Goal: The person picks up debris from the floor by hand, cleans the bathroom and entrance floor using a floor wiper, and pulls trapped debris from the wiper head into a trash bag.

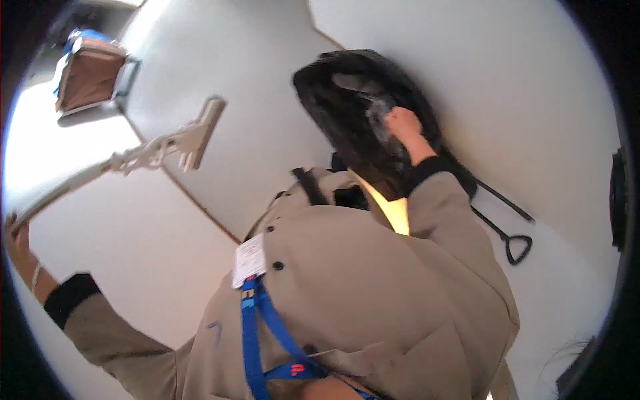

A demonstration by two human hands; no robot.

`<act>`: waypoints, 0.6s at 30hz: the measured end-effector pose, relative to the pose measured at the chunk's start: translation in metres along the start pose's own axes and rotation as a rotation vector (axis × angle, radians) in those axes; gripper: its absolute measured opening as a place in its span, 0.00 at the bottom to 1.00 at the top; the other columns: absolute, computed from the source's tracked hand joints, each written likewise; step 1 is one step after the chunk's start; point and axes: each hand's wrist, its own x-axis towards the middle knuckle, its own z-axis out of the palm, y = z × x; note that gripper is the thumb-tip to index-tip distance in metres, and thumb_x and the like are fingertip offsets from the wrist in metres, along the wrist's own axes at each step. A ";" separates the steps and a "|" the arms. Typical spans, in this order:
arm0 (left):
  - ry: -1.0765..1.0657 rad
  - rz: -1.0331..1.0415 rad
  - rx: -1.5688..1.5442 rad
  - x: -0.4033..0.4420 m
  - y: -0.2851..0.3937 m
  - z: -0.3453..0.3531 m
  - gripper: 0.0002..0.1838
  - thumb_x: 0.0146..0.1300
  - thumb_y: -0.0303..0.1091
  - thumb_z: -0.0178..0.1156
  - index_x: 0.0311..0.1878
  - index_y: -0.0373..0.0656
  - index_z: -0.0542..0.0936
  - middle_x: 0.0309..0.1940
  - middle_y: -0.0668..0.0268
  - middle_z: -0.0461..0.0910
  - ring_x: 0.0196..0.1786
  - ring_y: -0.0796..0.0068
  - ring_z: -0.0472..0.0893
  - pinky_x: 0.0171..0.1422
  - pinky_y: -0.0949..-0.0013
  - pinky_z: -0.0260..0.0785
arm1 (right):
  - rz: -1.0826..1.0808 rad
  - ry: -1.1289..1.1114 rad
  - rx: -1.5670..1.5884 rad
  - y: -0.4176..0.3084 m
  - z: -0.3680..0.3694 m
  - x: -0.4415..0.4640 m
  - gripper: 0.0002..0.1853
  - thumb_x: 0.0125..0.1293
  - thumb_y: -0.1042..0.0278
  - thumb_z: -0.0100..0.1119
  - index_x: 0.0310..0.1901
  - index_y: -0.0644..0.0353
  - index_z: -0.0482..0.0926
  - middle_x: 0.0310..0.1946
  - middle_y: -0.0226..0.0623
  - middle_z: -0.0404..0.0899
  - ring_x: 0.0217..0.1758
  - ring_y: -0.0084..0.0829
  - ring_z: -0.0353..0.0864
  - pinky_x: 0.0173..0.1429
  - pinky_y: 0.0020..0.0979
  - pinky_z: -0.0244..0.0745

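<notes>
At the far left edge, my left hand (23,250) is closed round the pole of a white long-handled tool (87,175), whose flat head (203,133) points up and to the right. My right hand (405,125) is inside the mouth of a black bag-lined container (373,157), its fingers closed at some crumpled clear plastic (380,113). The hand's outline is slightly blurred. A white badge (249,261) on a blue lanyard (251,333) hangs over my brown coat.
A black looped handle (518,249) and a thin black rod (503,199) stick out right of the container. At the upper left stands a brown-lined box-shaped holder (92,75) with something blue on top. A dark object (619,200) is at the right edge.
</notes>
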 end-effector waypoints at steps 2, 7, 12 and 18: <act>0.079 -0.047 0.036 0.019 -0.016 -0.005 0.24 0.69 0.54 0.44 0.34 0.38 0.69 0.25 0.61 0.72 0.33 0.69 0.75 0.44 0.61 0.71 | 0.076 -0.001 0.021 0.008 -0.001 -0.013 0.18 0.54 0.51 0.61 0.38 0.57 0.81 0.43 0.46 0.80 0.49 0.48 0.78 0.51 0.45 0.73; -0.218 0.075 0.392 0.112 -0.057 -0.082 0.13 0.64 0.34 0.52 0.43 0.31 0.68 0.37 0.56 0.75 0.42 0.67 0.77 0.51 0.64 0.72 | 0.061 0.159 -0.004 -0.001 -0.021 -0.041 0.13 0.55 0.55 0.63 0.36 0.56 0.80 0.38 0.42 0.81 0.45 0.44 0.79 0.49 0.43 0.73; -0.213 0.105 0.458 0.044 -0.096 -0.058 0.17 0.67 0.42 0.54 0.41 0.34 0.70 0.39 0.57 0.75 0.43 0.68 0.76 0.51 0.66 0.73 | -0.072 0.191 0.070 0.009 -0.024 -0.032 0.08 0.59 0.67 0.55 0.37 0.59 0.80 0.38 0.43 0.81 0.45 0.44 0.79 0.49 0.42 0.73; 0.125 -0.373 -0.265 0.003 -0.140 0.012 0.18 0.62 0.45 0.61 0.24 0.48 0.68 0.15 0.72 0.66 0.21 0.80 0.66 0.29 0.75 0.65 | 0.185 0.082 0.042 -0.053 -0.082 -0.069 0.28 0.56 0.46 0.54 0.35 0.71 0.80 0.35 0.60 0.79 0.42 0.58 0.77 0.49 0.48 0.71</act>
